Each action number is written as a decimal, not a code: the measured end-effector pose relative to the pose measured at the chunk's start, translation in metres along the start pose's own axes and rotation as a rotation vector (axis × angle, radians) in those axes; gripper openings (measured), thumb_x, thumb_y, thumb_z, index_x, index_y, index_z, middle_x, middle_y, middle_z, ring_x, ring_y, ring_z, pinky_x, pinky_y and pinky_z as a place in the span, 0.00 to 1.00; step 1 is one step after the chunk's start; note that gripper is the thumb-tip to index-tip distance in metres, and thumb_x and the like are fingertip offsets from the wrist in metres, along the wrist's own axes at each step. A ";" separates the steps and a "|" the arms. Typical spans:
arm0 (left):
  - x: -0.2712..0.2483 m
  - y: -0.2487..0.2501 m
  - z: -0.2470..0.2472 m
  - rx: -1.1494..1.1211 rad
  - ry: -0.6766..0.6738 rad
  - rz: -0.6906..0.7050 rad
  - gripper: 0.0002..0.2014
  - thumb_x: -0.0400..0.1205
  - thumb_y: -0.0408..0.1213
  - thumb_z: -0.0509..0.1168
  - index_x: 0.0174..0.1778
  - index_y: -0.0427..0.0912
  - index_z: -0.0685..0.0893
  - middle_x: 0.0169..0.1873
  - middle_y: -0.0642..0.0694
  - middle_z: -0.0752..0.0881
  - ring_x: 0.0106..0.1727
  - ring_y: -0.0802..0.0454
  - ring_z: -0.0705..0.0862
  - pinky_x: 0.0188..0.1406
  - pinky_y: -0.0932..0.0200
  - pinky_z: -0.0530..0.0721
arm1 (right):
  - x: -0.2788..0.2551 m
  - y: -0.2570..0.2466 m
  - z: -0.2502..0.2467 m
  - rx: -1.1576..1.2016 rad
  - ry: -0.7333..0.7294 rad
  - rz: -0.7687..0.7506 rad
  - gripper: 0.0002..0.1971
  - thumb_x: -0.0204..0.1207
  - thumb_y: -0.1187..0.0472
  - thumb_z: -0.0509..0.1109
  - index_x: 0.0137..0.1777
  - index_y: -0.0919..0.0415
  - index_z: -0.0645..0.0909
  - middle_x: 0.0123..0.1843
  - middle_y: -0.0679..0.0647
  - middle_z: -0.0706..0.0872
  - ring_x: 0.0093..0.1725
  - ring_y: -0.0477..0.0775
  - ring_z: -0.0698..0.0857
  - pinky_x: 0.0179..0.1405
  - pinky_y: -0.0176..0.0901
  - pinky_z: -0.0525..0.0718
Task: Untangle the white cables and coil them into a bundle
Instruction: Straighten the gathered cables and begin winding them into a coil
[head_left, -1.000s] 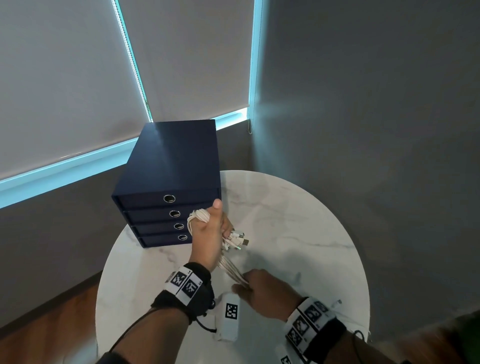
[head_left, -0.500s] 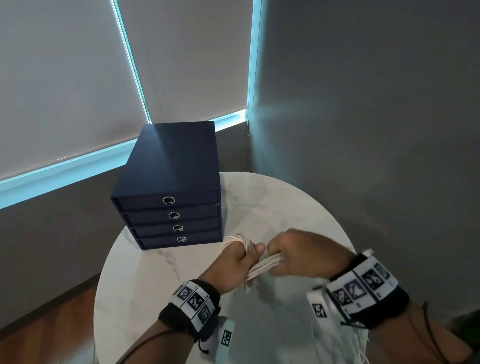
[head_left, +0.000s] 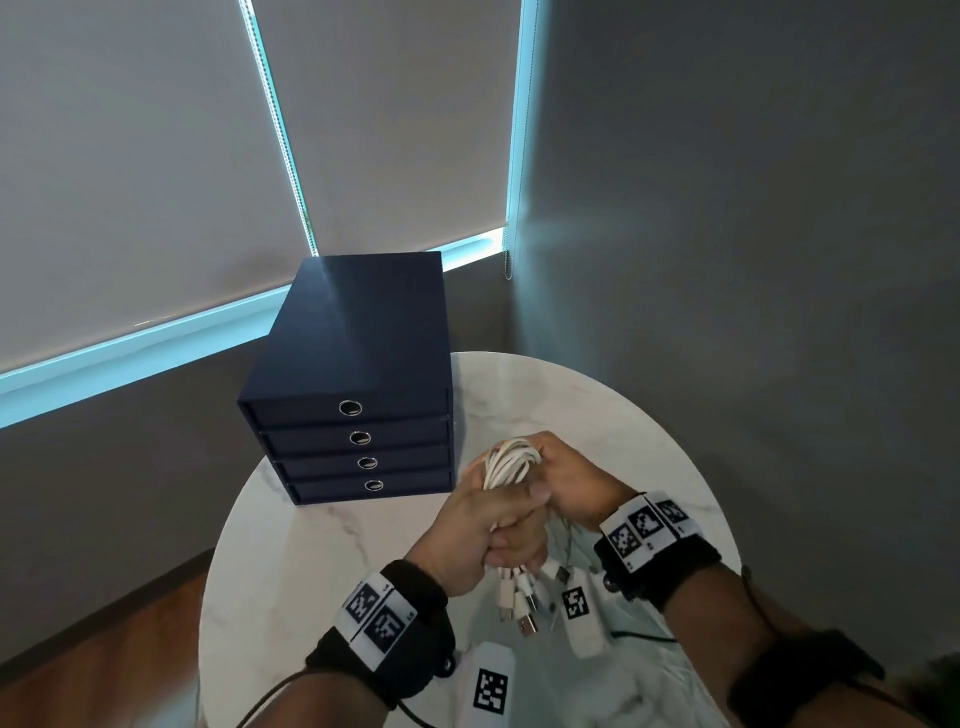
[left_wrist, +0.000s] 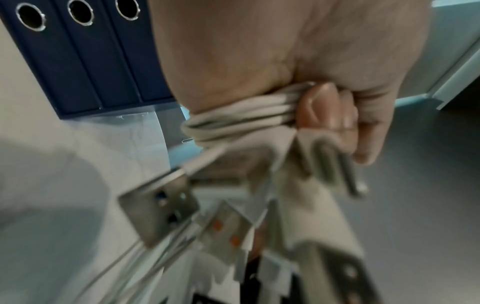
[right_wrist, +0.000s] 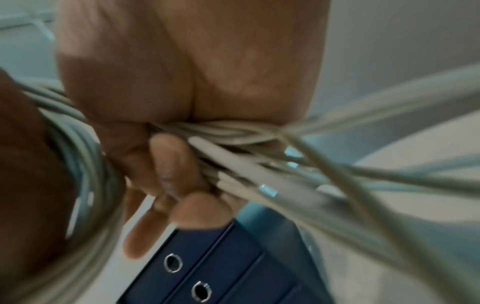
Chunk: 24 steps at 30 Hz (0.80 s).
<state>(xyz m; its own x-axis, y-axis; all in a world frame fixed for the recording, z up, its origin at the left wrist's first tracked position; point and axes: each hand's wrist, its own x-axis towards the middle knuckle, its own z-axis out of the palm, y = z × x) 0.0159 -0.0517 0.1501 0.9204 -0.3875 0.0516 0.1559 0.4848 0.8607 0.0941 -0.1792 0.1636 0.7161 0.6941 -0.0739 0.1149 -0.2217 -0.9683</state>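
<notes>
A bundle of white cables (head_left: 506, 462) is held above the round marble table (head_left: 322, 551), just right of the drawer box. My left hand (head_left: 493, 525) grips the looped cables (left_wrist: 241, 119) in its fist, and their plug ends (head_left: 519, 597) hang below it. My right hand (head_left: 566, 483) is pressed against the left and curls its fingers (right_wrist: 171, 164) round the same cables (right_wrist: 233, 133). Loose strands trail off to the right in the right wrist view, blurred.
A dark blue four-drawer box (head_left: 358, 395) with ring pulls stands at the table's back left. Grey walls close in on the right, and blinds hang behind. White tags (head_left: 491, 686) dangle from both wrist straps over the near table. Wooden floor (head_left: 104, 654) lies lower left.
The hands have come together: the right has moved left against the left hand. The cable loops now stand up above the fists and the plug ends hang down.
</notes>
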 end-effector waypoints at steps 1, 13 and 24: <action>-0.002 0.001 -0.002 -0.012 -0.003 0.005 0.16 0.79 0.36 0.67 0.29 0.38 0.69 0.14 0.49 0.63 0.12 0.56 0.61 0.27 0.52 0.68 | -0.002 0.002 0.004 0.038 -0.019 0.031 0.12 0.74 0.76 0.65 0.41 0.61 0.87 0.39 0.51 0.89 0.40 0.47 0.86 0.41 0.40 0.84; 0.000 -0.006 -0.015 0.003 0.223 0.061 0.15 0.83 0.40 0.68 0.44 0.28 0.79 0.21 0.46 0.65 0.22 0.51 0.68 0.40 0.49 0.78 | -0.007 -0.011 0.016 0.101 0.129 0.154 0.12 0.79 0.72 0.59 0.46 0.65 0.85 0.31 0.60 0.87 0.25 0.56 0.86 0.18 0.40 0.80; 0.003 -0.010 -0.005 0.150 0.599 0.168 0.14 0.85 0.37 0.66 0.34 0.34 0.82 0.20 0.47 0.65 0.20 0.53 0.65 0.22 0.63 0.76 | -0.007 0.007 0.017 -0.249 0.282 0.154 0.13 0.64 0.69 0.62 0.46 0.56 0.81 0.35 0.59 0.88 0.31 0.56 0.89 0.33 0.57 0.91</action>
<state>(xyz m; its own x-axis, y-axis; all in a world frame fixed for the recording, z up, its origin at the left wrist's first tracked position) 0.0192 -0.0534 0.1394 0.9754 0.2112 -0.0628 -0.0202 0.3693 0.9291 0.0784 -0.1740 0.1535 0.8946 0.4326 -0.1121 0.1300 -0.4919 -0.8609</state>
